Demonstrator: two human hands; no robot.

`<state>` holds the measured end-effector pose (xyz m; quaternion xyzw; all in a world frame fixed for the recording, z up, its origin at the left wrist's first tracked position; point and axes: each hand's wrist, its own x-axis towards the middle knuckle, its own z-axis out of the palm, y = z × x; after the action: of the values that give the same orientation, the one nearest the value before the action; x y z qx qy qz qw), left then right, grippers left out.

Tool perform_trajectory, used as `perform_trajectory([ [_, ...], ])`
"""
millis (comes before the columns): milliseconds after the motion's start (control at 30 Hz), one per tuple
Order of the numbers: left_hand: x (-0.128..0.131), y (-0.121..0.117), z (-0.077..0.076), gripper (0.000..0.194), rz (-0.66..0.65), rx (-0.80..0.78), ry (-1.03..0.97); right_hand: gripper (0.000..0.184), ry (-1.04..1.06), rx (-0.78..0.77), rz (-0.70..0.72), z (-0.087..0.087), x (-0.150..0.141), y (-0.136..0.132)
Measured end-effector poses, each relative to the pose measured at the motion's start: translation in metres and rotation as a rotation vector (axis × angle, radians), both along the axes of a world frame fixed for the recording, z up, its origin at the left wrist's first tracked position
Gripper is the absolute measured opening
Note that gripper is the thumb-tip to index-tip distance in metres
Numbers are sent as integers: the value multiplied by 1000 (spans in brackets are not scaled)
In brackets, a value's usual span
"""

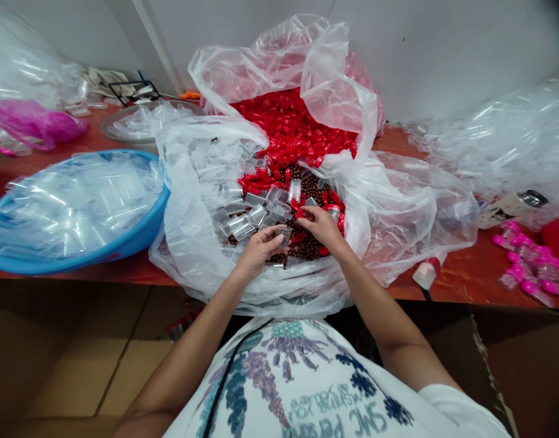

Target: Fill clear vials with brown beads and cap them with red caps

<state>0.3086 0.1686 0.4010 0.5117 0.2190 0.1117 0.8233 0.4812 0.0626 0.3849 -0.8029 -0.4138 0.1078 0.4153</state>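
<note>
Head view: both hands work inside a wide-open clear plastic bag (181, 219) on the desk (473, 271). L hand (262, 246) pinches a small clear container (285, 234) btwn thumb & fingers, nr the bag's front side. R hand (320, 224), just beyond & to the right, has fingertips at a red piece (296, 208); can't tell if it's pinched or only touched. Small gap btwn the two hands.

Around them: loose clear containers (240, 226) mostly on L, brown beads (302, 246) under & btwn, a few red bits. Behind, a heap of red pieces (306, 125) in a 2nd bag, close to the wall (443, 61).

Edges: bag drapes over desk's front edge, toward the person's shirt (306, 377). Blue basin (101, 257) w/ clear pcs sits tight on bag's L side, rim out over the front edge, so little room there. On R, a strip of desk shows btwn the bag & pink-topped containers (534, 261), w/ a small red-&-white item (427, 272) nr the edge.
</note>
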Motion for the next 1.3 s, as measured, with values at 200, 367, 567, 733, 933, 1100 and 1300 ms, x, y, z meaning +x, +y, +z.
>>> perform_trajectory([
  [200, 4, -4, -4, 44, -58, 39, 0, 31, 272, 319, 176, 16, -22, -21],
  [367, 8, -8, -3, 41, -98, 144, -12, 22, 165, 339, 197, 19, -38, -27],
  [567, 8, -7, 0, 39, -134, 249, -6, 22, 68, 379, 160, 14, -46, -30],
  [733, 5, -7, -2, 38, -133, 307, -13, 24, -37, 368, 122, 14, -56, -33],
  [933, 0, -9, 3, 33, -90, 461, 2, 25, -101, 343, 106, 13, -61, -34],
  [1100, 0, -13, 5, 32, 3, 362, -14, 33, -136, 354, 152, 13, -67, -33],
  [1300, 2, -20, 7, 42, 8, 13, -21, 87, -280, 224, 240, -2, -69, -33],
])
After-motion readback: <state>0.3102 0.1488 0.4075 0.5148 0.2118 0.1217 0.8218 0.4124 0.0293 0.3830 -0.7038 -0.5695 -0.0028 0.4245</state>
